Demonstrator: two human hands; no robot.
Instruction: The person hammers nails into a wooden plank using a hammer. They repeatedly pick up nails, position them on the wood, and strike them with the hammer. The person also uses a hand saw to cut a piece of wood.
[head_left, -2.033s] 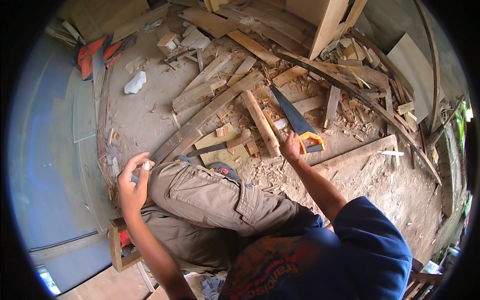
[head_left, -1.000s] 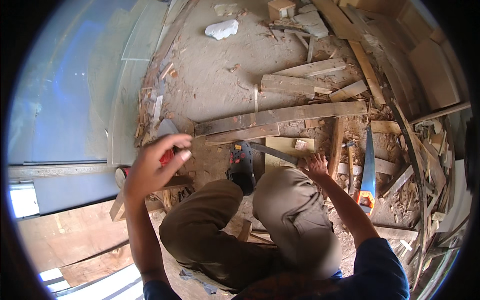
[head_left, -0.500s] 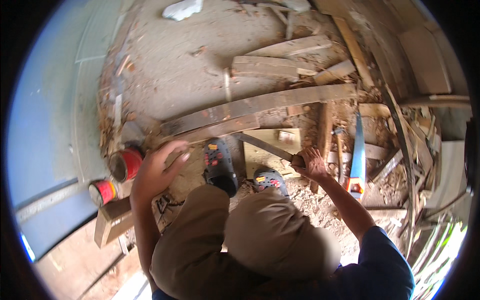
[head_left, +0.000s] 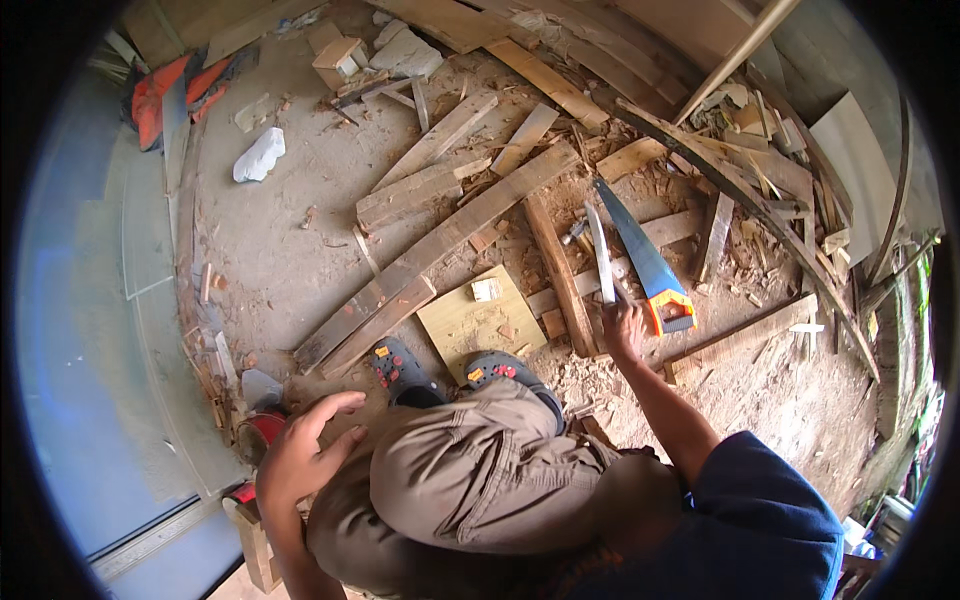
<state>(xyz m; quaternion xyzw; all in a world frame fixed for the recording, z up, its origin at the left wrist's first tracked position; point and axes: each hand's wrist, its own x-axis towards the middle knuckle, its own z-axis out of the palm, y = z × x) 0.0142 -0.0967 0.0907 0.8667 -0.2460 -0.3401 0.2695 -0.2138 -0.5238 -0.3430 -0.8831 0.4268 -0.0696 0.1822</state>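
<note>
My right hand (head_left: 624, 332) is closed round the dark handle of a machete (head_left: 601, 250), whose long, straight blade points away from me. Just right of it lies a hand saw (head_left: 640, 250) with a blue blade and an orange and black handle. A hammer (head_left: 574, 233) lies left of the machete blade, partly hidden by it. My left hand (head_left: 318, 440) hangs empty beside my knee, thumb and fingers apart. Between my feet and the long beams is a square plywood board (head_left: 455, 325), with a small pale wood block (head_left: 486, 290) on it.
Long wooden beams (head_left: 440, 250) lie across the floor ahead, and a wood post (head_left: 560, 275) stretches beside the board. Scraps and shavings cover the right side. A red can (head_left: 262, 428) stands by the blue wall at left. A white lump (head_left: 260, 155) lies farther off.
My right hand has carried the machete to the right, beside the saw, and its blade now points away instead of toward the left. My view has turned right. My left hand stays empty.
</note>
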